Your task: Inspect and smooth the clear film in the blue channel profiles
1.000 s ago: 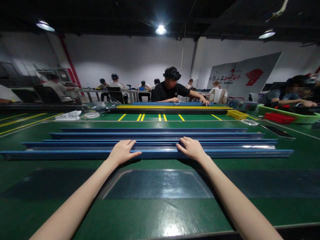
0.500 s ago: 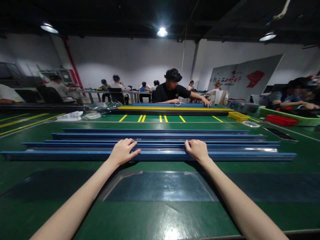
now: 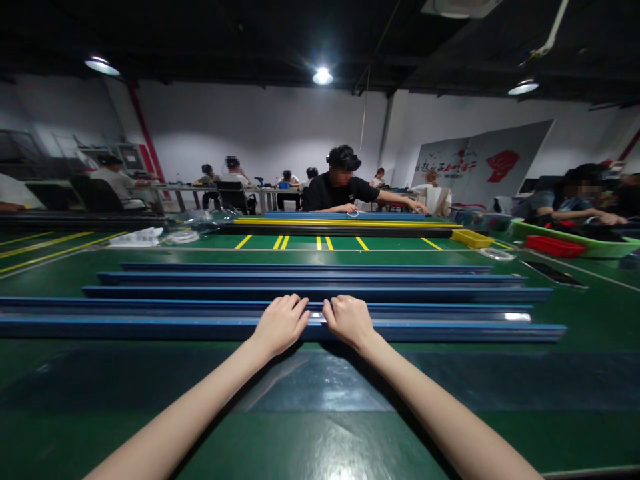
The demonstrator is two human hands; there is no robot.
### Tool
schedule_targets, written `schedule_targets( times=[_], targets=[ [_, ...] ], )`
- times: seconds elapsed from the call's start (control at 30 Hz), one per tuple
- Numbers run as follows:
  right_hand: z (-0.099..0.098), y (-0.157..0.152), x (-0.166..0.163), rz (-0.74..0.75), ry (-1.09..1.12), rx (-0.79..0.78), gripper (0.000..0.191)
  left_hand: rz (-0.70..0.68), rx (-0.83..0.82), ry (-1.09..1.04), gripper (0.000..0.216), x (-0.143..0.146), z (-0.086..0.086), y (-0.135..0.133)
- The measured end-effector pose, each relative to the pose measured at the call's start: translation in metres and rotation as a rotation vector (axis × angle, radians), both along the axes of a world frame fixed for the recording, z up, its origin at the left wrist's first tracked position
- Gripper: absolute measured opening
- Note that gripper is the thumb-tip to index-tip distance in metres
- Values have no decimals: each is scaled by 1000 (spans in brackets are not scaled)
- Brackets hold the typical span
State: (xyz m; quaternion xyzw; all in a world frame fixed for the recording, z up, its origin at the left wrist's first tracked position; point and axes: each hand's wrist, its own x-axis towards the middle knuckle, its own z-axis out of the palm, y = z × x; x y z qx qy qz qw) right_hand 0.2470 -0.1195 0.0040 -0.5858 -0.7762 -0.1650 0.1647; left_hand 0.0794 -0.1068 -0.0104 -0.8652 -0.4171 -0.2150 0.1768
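Left hand [image 3: 281,325] and right hand [image 3: 349,321], fingers curled, seem to hold the near blue rail [image 3: 319,330] at 6 o'clock; three far rails [image 3: 315,279] toward 12 o'clock are untouched

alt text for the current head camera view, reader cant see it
A person's left hand and right hand rest close together on the nearest long blue channel, lying across a green table. Three more blue rails lie behind it and a glossy see-through sheet in front. Farther back, a co-worker in black leans over more long strips.
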Motion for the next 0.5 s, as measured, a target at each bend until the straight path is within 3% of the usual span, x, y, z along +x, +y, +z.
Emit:
schedule_targets(
  times=[0.27, 0.5],
  targets=[
    [1, -4, 16, 95, -70, 3, 41, 62, -17, 97, 34, 0, 8, 5],
    [0, -2, 24, 68, -70, 4, 43, 196, -90, 90, 25, -20, 17, 11]
  ],
)
